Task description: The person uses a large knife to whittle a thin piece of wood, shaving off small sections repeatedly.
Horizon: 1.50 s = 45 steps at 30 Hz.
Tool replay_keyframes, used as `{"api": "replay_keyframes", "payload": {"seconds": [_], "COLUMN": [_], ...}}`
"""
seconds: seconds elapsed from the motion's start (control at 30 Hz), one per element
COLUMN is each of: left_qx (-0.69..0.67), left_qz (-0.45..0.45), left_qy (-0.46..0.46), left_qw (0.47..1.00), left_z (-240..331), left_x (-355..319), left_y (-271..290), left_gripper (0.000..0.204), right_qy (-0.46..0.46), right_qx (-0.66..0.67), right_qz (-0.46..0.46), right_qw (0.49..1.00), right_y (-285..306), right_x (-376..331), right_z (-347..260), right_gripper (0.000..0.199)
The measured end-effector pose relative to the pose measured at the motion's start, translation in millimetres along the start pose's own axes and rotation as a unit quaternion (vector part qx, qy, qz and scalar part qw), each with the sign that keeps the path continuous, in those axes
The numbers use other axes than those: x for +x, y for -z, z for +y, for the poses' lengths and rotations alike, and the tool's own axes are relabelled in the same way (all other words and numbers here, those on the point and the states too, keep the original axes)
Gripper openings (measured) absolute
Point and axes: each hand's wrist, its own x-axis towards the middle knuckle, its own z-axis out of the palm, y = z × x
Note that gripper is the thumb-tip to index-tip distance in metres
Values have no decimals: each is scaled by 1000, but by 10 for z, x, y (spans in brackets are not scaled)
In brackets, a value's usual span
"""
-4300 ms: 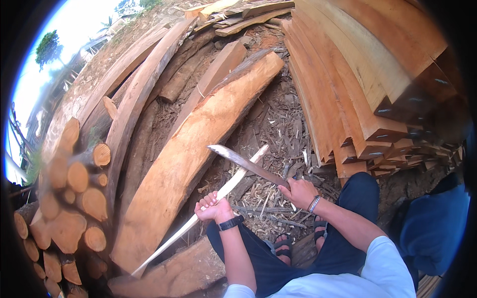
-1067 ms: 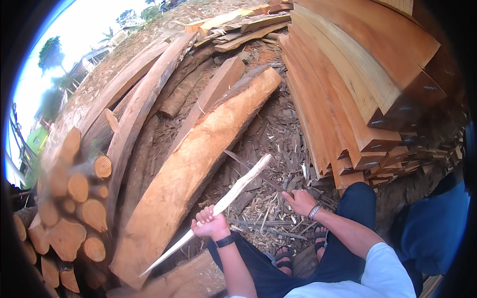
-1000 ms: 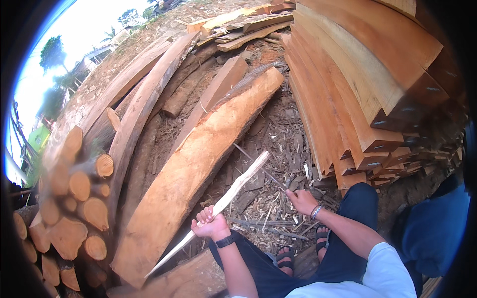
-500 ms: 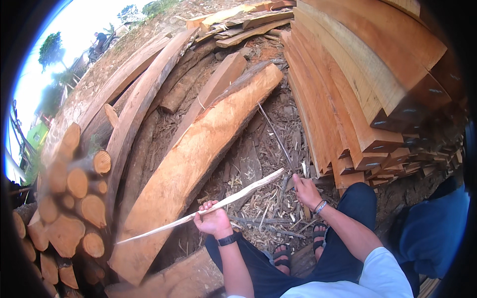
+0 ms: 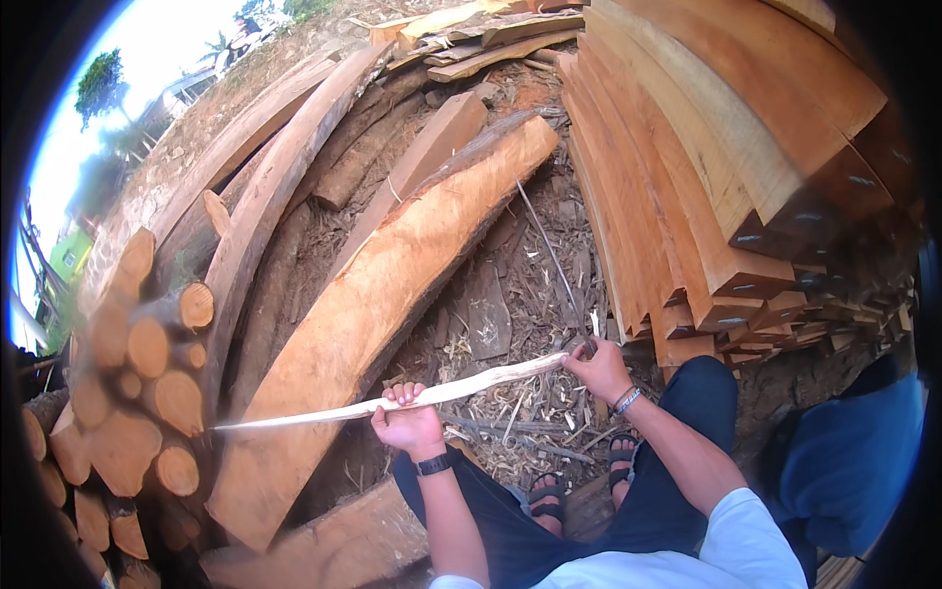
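Observation:
My left hand [image 5: 410, 424] is closed around the middle of a long pale stick of peeled wood [image 5: 491, 377], its left end tapering to a sharp point. The stick lies slantwise across my front, above a broad split slab [image 5: 392, 260]. At its thicker right end, the thumb and fingers of my right hand [image 5: 603, 371] touch the wood. That same hand grips a long knife [image 5: 548, 245], its thin, dark blade pointing away from me and slightly left. Its handle is mostly hidden in my palm.
Sawn beams [image 5: 667, 196] are stacked high on the right. Cut round logs [image 5: 147, 393] pile up on the left, beside a long curved plank [image 5: 265, 196]. Wood chips [image 5: 510, 402] litter the ground before my sandalled feet. A person in blue clothing [image 5: 849, 461] is at the lower right.
My right hand has come up to the stick's thick end, with the knife still in it. The stick has tilted less steeply, its point shifting left and up. The view has shifted slightly.

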Motion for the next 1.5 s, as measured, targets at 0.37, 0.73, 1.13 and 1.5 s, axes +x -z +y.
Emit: {"api": "replay_keyframes", "payload": {"seconds": [0.37,0.73,1.13,1.5], "left_qx": [25,25,35,95], "left_qz": [-21,-18,-23,61], "left_qy": [40,59,55,-43], "left_qw": [999,998,998,993], "left_z": [-135,-209,-198,79], "left_x": [-29,-50,-57,61], "left_y": [11,9,-21,37], "left_gripper": [22,22,22,19], "right_qy": [1,-2,-25,-67], "right_qx": [-20,-62,-85,-54], "right_qz": [-85,-90,-86,-39], "right_qw": [996,994,992,996], "right_y": [-108,-161,-153,-54], "right_x": [-50,-45,-62,-6], "right_z": [142,227,152,66], "right_gripper": [28,25,32,39]}}
